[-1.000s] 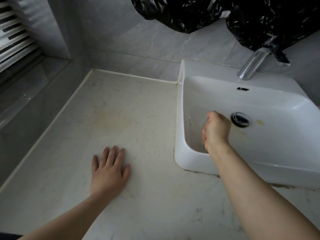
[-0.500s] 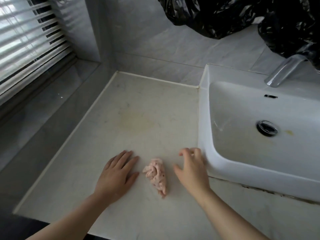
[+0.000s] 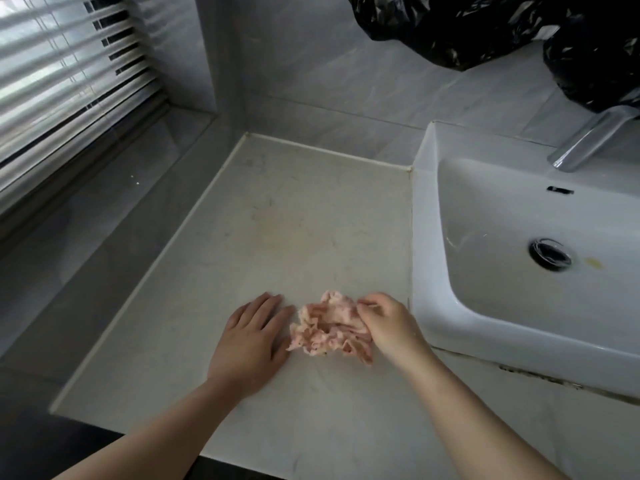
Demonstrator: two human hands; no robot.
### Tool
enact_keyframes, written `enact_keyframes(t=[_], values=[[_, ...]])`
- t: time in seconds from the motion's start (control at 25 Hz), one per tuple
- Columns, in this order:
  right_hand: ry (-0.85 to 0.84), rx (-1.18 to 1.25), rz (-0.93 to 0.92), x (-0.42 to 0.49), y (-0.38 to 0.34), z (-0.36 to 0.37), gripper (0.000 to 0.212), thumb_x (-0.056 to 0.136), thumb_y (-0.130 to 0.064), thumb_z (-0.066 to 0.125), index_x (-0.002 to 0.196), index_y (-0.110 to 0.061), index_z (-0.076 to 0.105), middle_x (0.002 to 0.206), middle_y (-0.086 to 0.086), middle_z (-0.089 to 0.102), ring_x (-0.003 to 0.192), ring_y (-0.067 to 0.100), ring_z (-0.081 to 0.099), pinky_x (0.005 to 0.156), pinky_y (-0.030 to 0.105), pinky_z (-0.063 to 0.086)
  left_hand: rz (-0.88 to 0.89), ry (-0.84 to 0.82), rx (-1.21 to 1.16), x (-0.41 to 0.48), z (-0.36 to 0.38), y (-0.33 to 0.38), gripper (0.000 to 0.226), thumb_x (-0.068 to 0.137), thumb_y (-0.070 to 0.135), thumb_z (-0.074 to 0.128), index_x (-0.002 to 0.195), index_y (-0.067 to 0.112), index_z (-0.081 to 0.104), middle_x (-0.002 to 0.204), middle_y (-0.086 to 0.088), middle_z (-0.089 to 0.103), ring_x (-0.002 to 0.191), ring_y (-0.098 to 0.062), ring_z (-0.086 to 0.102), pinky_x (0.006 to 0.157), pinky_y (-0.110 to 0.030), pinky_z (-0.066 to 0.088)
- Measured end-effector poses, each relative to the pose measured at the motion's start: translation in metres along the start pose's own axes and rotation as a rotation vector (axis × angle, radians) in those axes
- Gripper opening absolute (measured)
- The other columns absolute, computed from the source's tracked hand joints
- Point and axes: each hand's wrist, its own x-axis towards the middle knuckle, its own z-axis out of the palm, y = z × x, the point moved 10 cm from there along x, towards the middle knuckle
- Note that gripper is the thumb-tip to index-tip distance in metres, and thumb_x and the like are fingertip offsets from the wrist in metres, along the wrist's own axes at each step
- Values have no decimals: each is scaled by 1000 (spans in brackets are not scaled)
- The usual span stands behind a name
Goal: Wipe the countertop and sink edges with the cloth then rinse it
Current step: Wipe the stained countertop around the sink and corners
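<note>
Two bare forearms enter from bottom edge, no sleeves in view, nothing worn up to frame edge. Left hand [image 3: 250, 341]: no rings, no watch, no wristband, no glove; four fingers and thumb visible, nails too small to judge. Right hand [image 3: 388, 327]: likewise ungloved, no rings or bracelet on visible side, wrist plain; fingertips partly hidden, knuckles show. No markings, tattoos or plasters visible on either forearm. Rest of body out of frame.

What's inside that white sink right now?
Inside the white sink: a metal drain, a small yellowish stain beside it, and an overflow slot. The basin's right part lies outside the picture.
</note>
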Motion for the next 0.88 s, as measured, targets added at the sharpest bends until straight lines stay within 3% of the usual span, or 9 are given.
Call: enact_keyframes(t=[0.12, 0.2, 0.32, 0.44, 0.52, 0.6, 0.68, 0.76, 0.88], values=[[291, -259, -183, -14, -19, -23, 19, 90, -11, 50, 108, -9, 56, 106, 8, 55, 96, 27, 54, 74, 33, 42, -17, 12, 11, 0, 0, -2, 47, 84, 43, 40, 118, 19, 61, 126, -6, 60, 123, -20, 37, 99, -33, 25], [85, -322, -366, -21, -38, 16, 13, 88, -9, 52, 97, -6, 60, 101, 9, 57, 94, 26, 55, 78, 35, 43, -15, 8, 15, 0, 1, -1, 48, 84, 45, 39, 117, 18, 63, 126, -6, 60, 122, -20, 38, 99, -33, 25], [-176, -538, -515, -35, -38, 68, 27, 83, -19, 45, 94, -10, 68, 99, 10, 62, 99, 31, 57, 82, 33, 47, -9, 2, 22, -1, 2, -1, 49, 83, 45, 39, 118, 18, 62, 126, -7, 60, 123, -22, 40, 99, -34, 26], [-73, -815, -503, -34, -29, 58, 31, 66, -36, 64, 93, -22, 71, 85, 4, 63, 84, 28, 62, 71, 35, 46, -30, -12, 18, -1, 3, -3, 49, 84, 45, 39, 119, 19, 62, 126, -5, 60, 122, -25, 50, 99, -34, 26], [131, -903, -499, -34, -31, 43, 36, 51, -30, 79, 84, -20, 71, 74, 2, 60, 70, 25, 60, 67, 35, 35, -37, -19, 7, -1, 3, -3, 48, 85, 44, 38, 119, 20, 61, 127, -4, 59, 121, -25, 51, 100, -33, 26], [145, -809, -608, -40, -28, 53, 25, 63, -23, 71, 88, -18, 67, 87, 4, 63, 79, 27, 61, 76, 35, 34, -42, -27, 1, -2, 4, -4, 48, 85, 44, 38, 120, 20, 61, 128, -5, 59, 121, -25, 51, 100, -33, 26], [53, -754, -695, -41, -16, 72, 33, 81, -26, 51, 108, -12, 64, 113, 8, 64, 103, 30, 61, 95, 38, 34, -39, -24, 6, -2, 5, -4, 48, 85, 44, 39, 120, 20, 61, 128, -5, 58, 122, -25, 50, 101, -33, 26], [117, -807, -576, -10, -2, 59, 52, 85, -36, 38, 122, -5, 59, 128, 14, 58, 118, 32, 55, 104, 44, 34, -34, -23, 13, -2, 6, -4, 48, 86, 44, 38, 120, 19, 61, 129, -5, 58, 123, -24, 48, 101, -33, 25], [169, -731, -204, 32, 14, 17, 69, 86, -48, 21, 140, -10, 41, 146, 17, 39, 136, 34, 34, 111, 47, 22, -29, -29, 22, -1, 7, -4, 48, 87, 44, 38, 122, 20, 59, 130, -5, 57, 125, -23, 45, 103, -33, 24]])
